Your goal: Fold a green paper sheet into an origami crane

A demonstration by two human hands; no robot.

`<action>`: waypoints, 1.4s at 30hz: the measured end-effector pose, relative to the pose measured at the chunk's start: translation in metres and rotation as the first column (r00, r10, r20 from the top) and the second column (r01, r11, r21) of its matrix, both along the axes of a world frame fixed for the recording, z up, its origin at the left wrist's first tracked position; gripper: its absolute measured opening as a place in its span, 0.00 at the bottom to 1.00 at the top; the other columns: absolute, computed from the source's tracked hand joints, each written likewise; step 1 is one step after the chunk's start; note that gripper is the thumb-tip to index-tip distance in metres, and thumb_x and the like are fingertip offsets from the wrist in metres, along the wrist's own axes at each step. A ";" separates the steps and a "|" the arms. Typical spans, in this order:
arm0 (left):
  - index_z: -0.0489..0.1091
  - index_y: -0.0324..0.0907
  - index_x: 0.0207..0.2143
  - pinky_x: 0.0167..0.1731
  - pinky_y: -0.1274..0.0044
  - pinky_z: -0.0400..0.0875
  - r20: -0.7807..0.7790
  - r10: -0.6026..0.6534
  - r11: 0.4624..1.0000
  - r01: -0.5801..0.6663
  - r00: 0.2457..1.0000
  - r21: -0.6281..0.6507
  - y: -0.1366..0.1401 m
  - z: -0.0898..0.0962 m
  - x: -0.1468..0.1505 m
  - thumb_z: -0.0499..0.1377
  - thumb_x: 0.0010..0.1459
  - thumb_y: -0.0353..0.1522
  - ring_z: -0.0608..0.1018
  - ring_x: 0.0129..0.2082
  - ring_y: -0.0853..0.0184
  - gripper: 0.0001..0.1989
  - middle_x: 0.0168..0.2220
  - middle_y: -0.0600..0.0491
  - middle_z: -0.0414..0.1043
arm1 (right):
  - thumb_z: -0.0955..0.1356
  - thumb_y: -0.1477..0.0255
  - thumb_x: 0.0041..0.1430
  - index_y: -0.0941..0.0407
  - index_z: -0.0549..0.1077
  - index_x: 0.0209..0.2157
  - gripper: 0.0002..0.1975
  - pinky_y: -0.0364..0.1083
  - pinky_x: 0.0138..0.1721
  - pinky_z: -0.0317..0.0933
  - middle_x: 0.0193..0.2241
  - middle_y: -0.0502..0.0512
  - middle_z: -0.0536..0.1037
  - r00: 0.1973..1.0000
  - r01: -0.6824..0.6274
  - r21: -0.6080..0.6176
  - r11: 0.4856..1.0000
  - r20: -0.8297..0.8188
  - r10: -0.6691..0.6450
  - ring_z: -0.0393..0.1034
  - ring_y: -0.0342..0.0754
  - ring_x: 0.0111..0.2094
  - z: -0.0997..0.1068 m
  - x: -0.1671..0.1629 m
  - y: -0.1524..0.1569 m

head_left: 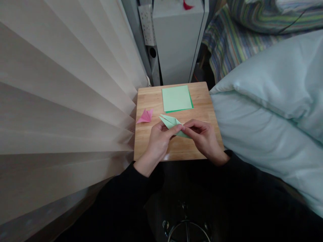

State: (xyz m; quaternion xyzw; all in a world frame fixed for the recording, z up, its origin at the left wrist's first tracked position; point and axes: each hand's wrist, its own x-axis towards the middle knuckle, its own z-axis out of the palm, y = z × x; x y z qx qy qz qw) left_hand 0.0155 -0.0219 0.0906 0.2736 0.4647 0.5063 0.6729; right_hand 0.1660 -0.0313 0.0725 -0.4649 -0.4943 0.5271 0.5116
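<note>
Both hands are on the folded green paper (168, 121): left hand (160, 137) grips it with the thumb on top, right hand (203, 137) pinches the other end, thumbs nearly meeting near its middle. Paper sits over the near half of the wooden table (148, 144); can't tell if any of it touches the top. Its split, pointed end sticks out past the left fingers, toward the far left. Main risk, I'd say: crease landing off line, since the thumbs cover the spot being worked and a small slip there would be hard to see. Second: tearing or crumpling, if the hands pull against each other at the pinch; thin layers probably won't forgive that. Third: the loose points could spring open or bend if the left grip eases or squeezes too hard. Around it: pink folded paper (145, 116) lies right at the table's left edge, close to the curtain (75, 101); a sleeve brush or curtain swing could knock it off. Green sheets (176, 97) lie flat at the far side, top one slightly askew over a darker one; looks unweighted, so a bump or draught could shift them. Underside of the folded piece and most fingertips are hidden, so can't judge layer alignment there.
</note>
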 end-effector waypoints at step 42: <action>0.78 0.38 0.30 0.35 0.76 0.73 -0.143 0.075 0.997 -0.070 0.987 0.041 0.010 -0.007 -0.011 0.76 0.43 0.34 0.77 0.31 0.69 0.14 0.30 0.52 0.78 | 0.76 0.57 0.55 0.56 0.80 0.29 0.15 0.46 0.31 0.67 0.25 0.50 0.79 0.994 -0.075 -0.243 0.967 -0.090 0.055 0.71 0.44 0.27 -0.009 -0.004 0.001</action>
